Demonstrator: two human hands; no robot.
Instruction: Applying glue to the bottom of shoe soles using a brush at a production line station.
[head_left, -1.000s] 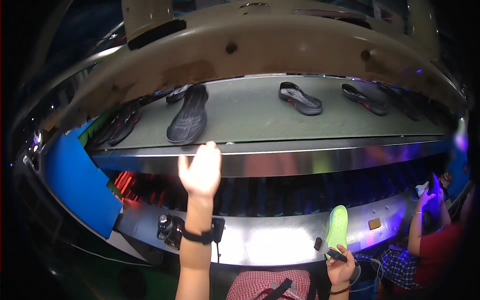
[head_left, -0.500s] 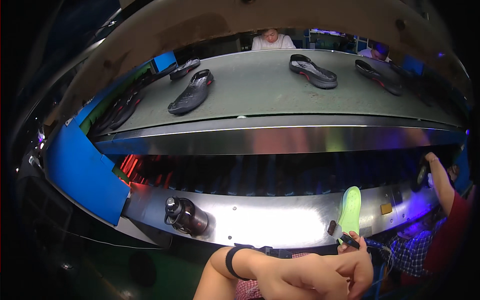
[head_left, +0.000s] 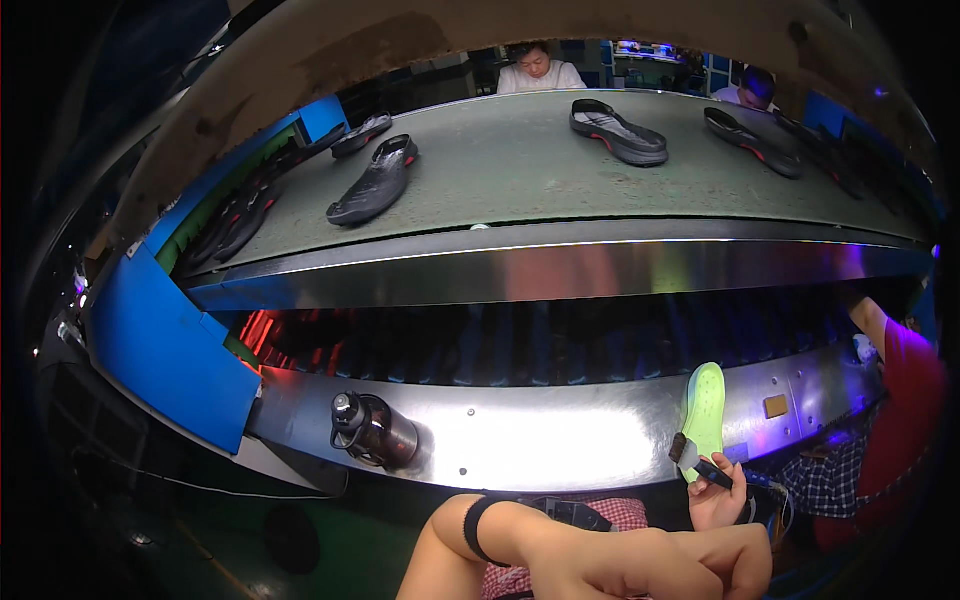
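Behind everything, at 12 o'clock, a grey belt (head_left: pixel 560 170) is seen with dark shoe soles (head_left: pixel 375 182) lying well apart on it. On the shiny metal worktop (head_left: pixel 540 440), at 4 o'clock, a green sole (head_left: pixel 704 412) is stood on end, and a small brush (head_left: pixel 697 462) is pinched in the right hand (head_left: pixel 718 498) with its bristles touching the sole. No wet or shiny coat can be made out, so the brushing is judged hardly begun; the left hand (head_left: pixel 720 562) is crossed low at 5 o'clock, empty, fingers loosely curled.

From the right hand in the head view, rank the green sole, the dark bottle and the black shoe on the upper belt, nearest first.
From the right hand:
1. Green sole, just above it on the metal ledge.
2. Dark bottle, lying far left on that ledge.
3. Black shoe, upper left on the belt.
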